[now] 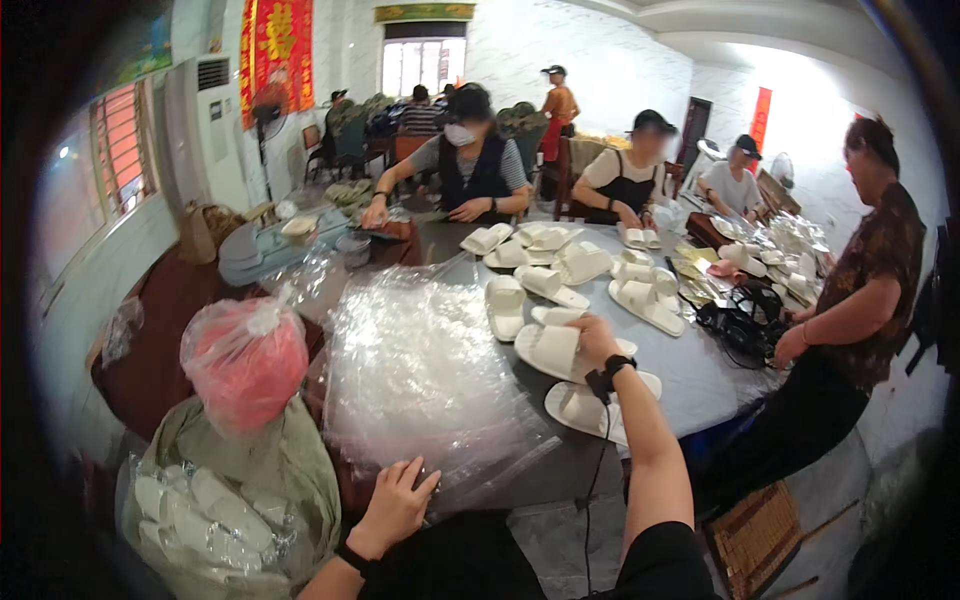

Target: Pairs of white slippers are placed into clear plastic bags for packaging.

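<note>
My right hand (pixel 598 345) reaches over the table and grips a white slipper (pixel 548 349) with its fingers closed on it. Just nearer to me lies another white slipper (pixel 580 408), partly behind my wrist. Several more white slippers (pixel 550 285) spread out beyond my right hand. My left hand (pixel 398 503) rests at the near edge of a stack of clear plastic bags (pixel 420 360), its fingers apart on the film. A black cable hangs from the band on my right wrist.
Left of the bags sits a pink bundle in clear plastic (pixel 245 360), above a green sack (pixel 300 480) of wrapped slippers (pixel 205 515). Co-workers sit across the table (pixel 720 370); one person (pixel 865 270) stands at the right by tangled black gear (pixel 745 320). A woven stool (pixel 752 540) stands lower right.
</note>
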The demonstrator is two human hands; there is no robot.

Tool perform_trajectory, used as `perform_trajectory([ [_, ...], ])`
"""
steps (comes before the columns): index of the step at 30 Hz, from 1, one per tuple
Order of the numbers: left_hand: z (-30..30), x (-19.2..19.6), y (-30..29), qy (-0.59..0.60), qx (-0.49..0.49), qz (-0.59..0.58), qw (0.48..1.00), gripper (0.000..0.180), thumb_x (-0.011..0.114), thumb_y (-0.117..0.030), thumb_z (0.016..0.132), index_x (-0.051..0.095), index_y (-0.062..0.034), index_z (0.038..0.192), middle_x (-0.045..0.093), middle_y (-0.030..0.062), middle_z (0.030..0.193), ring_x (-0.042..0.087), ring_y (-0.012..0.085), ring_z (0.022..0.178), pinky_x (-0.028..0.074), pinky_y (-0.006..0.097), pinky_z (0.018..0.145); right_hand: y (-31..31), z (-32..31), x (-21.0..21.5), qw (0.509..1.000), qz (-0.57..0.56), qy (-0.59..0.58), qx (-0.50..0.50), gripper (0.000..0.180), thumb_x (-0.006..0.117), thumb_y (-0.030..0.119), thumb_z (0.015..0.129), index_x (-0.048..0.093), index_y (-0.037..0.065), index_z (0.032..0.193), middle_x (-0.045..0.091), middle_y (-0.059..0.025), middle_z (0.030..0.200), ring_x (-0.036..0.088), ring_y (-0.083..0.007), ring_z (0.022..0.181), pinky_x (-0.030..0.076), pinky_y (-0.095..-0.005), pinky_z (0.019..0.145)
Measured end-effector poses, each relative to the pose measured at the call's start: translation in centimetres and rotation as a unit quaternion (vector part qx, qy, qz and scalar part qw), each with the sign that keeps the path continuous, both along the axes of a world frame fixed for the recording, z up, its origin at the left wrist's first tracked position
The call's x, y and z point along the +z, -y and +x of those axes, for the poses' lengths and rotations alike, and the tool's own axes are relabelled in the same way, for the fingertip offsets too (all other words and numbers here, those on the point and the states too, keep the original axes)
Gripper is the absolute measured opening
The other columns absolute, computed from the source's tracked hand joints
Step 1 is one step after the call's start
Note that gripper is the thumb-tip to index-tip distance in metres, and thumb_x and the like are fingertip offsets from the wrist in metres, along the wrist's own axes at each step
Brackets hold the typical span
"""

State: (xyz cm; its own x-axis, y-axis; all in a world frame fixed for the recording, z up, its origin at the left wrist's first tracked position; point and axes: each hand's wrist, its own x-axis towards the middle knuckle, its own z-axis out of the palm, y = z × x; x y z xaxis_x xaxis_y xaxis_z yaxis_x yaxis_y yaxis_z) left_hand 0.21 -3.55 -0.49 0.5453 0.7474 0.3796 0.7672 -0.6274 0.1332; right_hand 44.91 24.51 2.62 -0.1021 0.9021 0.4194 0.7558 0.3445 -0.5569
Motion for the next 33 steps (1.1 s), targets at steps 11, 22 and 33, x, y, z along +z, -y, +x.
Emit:
perform_trajectory([
  [11, -1.1, -0.4, -1.2, 0.035, -0.144, -0.024, 0.989, 0.065, 0.059, 0.006, 0.082, 0.055, -0.0212, 0.141, 0.046, 0.0203, 0.149, 0.040, 0.0391, 0.142, 0.038, 0.049, 0.113, 20.7, -6.2, 11.3, 0.984, 0.062, -0.151, 0.066, 0.034, 0.059, -0.003, 0.086, 0.073, 0.004, 0.116, 0.069, -0.0134, 0.105, 0.067, -0.0230, 0.093, 0.050, -0.0294, 0.083],
  [22, 1.7, 1.1, -1.6, 0.190, -0.102, -0.081, 0.973, 0.062, 0.060, 0.005, 0.085, 0.043, 0.0082, 0.144, 0.044, 0.0297, 0.148, 0.041, 0.0421, 0.141, 0.034, 0.047, 0.117, 33.2, -12.3, 4.2, 0.964, -0.062, -0.055, 0.252, 0.048, 0.059, -0.015, 0.077, 0.072, 0.006, 0.118, 0.068, -0.0148, 0.119, 0.067, -0.0305, 0.102, 0.055, -0.0344, 0.087],
  [33, 0.8, 2.2, -0.4, 0.236, -0.056, -0.085, 0.967, 0.068, 0.060, 0.000, 0.087, 0.034, 0.0088, 0.149, 0.036, 0.0318, 0.153, 0.032, 0.0437, 0.146, 0.028, 0.045, 0.121, 34.0, -14.4, 4.2, 0.968, 0.014, -0.048, 0.247, 0.047, 0.056, -0.017, 0.072, 0.074, 0.004, 0.110, 0.069, -0.0143, 0.101, 0.065, -0.0329, 0.094, 0.054, -0.0383, 0.083],
])
